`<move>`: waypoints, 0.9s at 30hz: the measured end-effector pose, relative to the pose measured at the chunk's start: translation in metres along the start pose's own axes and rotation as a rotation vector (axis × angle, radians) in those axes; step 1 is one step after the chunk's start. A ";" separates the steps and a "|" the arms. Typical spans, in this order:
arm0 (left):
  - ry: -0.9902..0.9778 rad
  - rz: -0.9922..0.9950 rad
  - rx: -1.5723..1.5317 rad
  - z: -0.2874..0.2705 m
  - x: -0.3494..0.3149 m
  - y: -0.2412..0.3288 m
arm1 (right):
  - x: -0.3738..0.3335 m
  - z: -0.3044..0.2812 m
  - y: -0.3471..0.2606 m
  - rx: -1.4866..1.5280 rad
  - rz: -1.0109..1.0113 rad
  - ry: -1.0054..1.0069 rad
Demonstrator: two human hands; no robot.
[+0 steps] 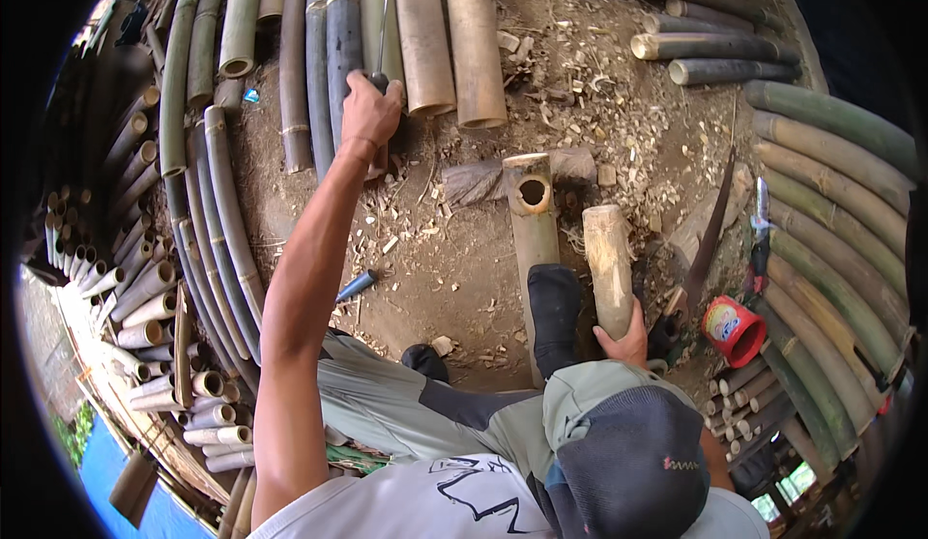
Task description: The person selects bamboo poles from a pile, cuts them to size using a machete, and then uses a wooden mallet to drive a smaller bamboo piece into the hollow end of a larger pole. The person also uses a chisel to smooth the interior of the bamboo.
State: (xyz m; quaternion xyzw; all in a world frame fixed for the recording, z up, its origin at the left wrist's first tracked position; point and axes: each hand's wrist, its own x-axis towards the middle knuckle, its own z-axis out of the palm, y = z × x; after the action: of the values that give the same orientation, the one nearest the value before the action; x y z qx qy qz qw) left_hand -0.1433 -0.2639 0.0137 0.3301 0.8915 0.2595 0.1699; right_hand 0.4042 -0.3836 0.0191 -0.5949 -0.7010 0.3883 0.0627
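My left hand [370, 114] reaches far forward, closed around the dark handle of a long thin metal tool [385, 36]. Its shaft points away over the bamboo poles [422, 36]; whether it is a chisel or another pointed tool, I cannot tell. Near my knee, my right hand [628, 338] grips the lower end of a short thick wooden club [607, 259], held roughly upright. To the club's left lies a bamboo length [534, 234] with a round hole cut near its far end. My dark-covered foot [554, 312] rests on that bamboo.
A wooden log [474, 183] lies crosswise under the holed bamboo's far end. To the right are a saw [713, 220], a bladed tool [761, 230] and a red container [733, 331]. A blue tube-like piece [358, 285] lies on the dirt. Stacked bamboo [841, 210] flanks both sides.
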 end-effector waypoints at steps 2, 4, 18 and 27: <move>-0.011 0.076 0.056 0.008 0.013 0.013 | -0.027 0.022 0.009 -0.278 -0.105 0.152; 0.013 0.153 0.142 0.014 0.016 0.023 | -0.033 0.042 0.006 -0.314 -0.156 0.218; -0.380 0.517 0.061 0.025 -0.085 0.034 | -0.084 0.051 -0.022 1.196 0.832 -0.391; -0.810 0.578 0.466 -0.023 -0.103 -0.055 | -0.006 -0.008 0.002 -0.221 0.213 0.091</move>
State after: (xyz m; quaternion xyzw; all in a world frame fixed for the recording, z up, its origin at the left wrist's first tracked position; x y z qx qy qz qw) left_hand -0.1067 -0.3773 0.0142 0.6641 0.6615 -0.0567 0.3437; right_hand 0.4115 -0.3850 0.0256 -0.6861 -0.6689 0.2857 -0.0129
